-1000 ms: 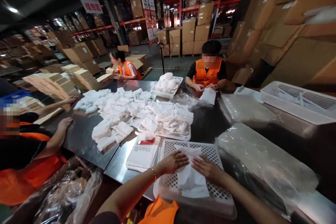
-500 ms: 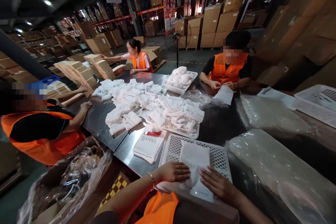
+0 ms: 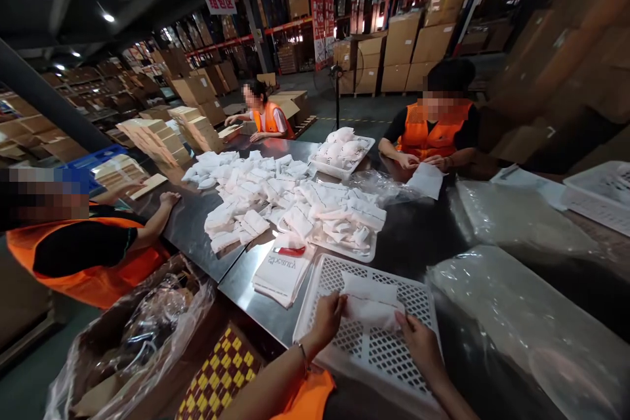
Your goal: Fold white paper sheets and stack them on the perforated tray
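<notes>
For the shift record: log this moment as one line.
left hand: grips folded white cloth | right hand: grips same cloth | under: white perforated tray

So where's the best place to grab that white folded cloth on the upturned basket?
Probably by its two short ends, one hand from each side, as the left hand and right hand do: the cloth lies flat and limp across the basket.

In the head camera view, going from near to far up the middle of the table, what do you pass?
White folded cloth held in both hands → white perforated plastic tray → red-handled cutter on paper stack → heap of folded white cloths → far white tray of cloths.
</notes>
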